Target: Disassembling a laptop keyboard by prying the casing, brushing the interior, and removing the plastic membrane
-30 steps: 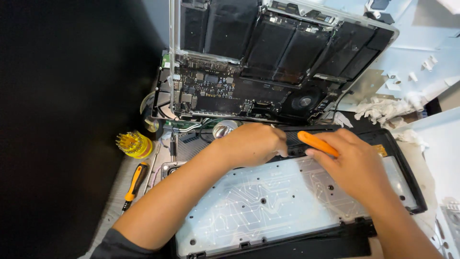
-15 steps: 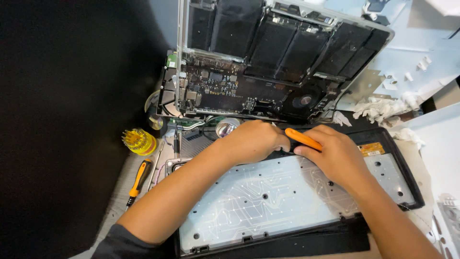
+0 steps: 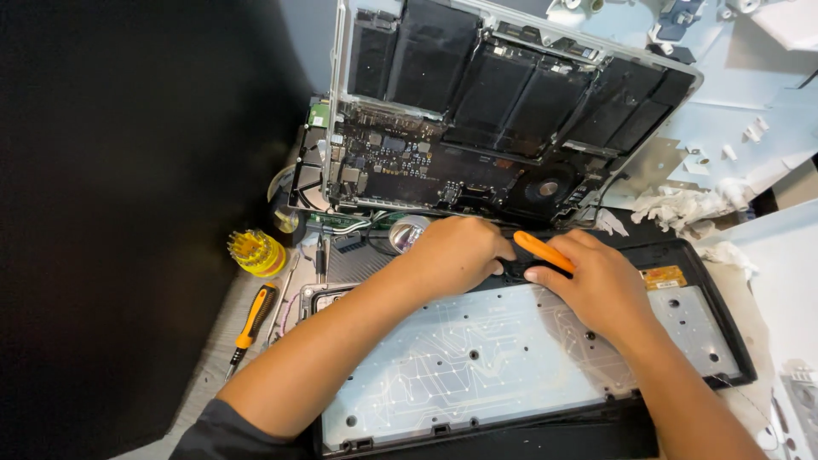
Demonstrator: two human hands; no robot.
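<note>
Orange-handled tool (image 3: pixel 542 252) pinched in right hand (image 3: pixel 596 285), grip closed around it, tip at far edge of keyboard panel (image 3: pixel 477 358). Left hand (image 3: pixel 456 251) curled, pressing same edge; its grip unclear. Opened laptop (image 3: pixel 494 119) propped upright beyond; screwdriver (image 3: pixel 251 315) near surface's left edge.

Bright, sharp; dark left side.

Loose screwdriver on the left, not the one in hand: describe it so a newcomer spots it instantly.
Start at the opened laptop base propped upright at the top, then drop to the bench strip left of the pale keyboard panel. Below the yellow bit holder lies the loose screwdriver, slanted, tip towards the viewer. Its orange-and-black handle lies untouched, unlike the orange tool in the right hand.
</note>
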